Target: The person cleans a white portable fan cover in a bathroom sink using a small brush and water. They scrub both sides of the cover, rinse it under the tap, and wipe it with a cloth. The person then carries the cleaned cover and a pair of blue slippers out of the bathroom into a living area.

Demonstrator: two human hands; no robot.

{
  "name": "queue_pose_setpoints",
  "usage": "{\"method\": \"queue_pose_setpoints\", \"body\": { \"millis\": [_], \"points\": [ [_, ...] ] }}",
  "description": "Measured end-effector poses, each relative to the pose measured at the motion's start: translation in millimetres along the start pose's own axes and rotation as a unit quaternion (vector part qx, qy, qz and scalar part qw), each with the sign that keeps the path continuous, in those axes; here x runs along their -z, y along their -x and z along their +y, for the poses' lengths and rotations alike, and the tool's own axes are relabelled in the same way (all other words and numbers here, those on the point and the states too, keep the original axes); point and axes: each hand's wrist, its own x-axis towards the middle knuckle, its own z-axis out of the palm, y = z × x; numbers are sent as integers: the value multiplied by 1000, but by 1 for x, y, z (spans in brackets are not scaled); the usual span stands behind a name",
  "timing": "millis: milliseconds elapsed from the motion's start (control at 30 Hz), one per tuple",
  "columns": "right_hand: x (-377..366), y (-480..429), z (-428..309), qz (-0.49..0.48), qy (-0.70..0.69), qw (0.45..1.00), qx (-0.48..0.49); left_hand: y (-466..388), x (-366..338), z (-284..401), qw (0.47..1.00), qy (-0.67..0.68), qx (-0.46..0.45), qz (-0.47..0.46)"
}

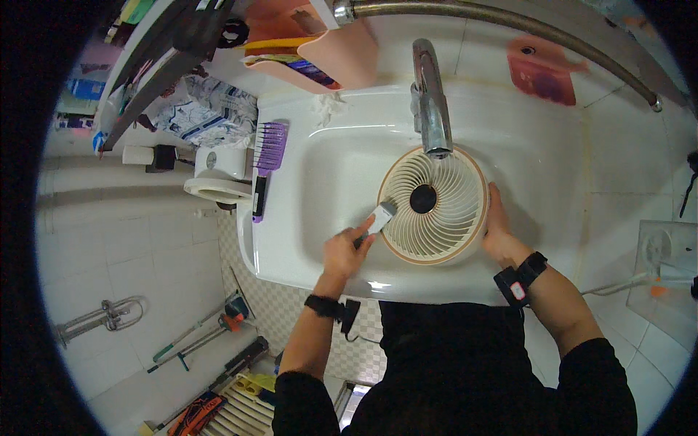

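A round cream fan (457, 218) with spiral grille blades and a black centre cap rests in the white washbasin (327, 191), its grille facing up. My left hand (347, 252) grips a small white-and-grey brush (383, 214), whose grey head touches the left part of the grille. Against the fan's right side, my right hand (499, 229) steadies the rim; some fingers are hidden behind the fan. The chrome faucet (431, 103) reaches over the fan's upper edge.
A purple hairbrush (271, 155) lies on the basin's left ledge. Above stand a pink holder (343, 60) and a metal rail (469, 8). A pink whale-shaped box (540, 76) is on the right wall. A toilet (218, 188) and long-handled cleaning tools (202, 332) are at left.
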Motion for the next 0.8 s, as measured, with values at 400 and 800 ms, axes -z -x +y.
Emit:
{"method": "queue_pose_setpoints", "body": {
  "millis": [400,800],
  "points": [
    [-9,-2,-1,40,20,998,43,19,-5,78,995,34,-74,-49],
    [-18,3,3,92,91,990,53,8,12,74,990,54,54,-120]
  ]
}}
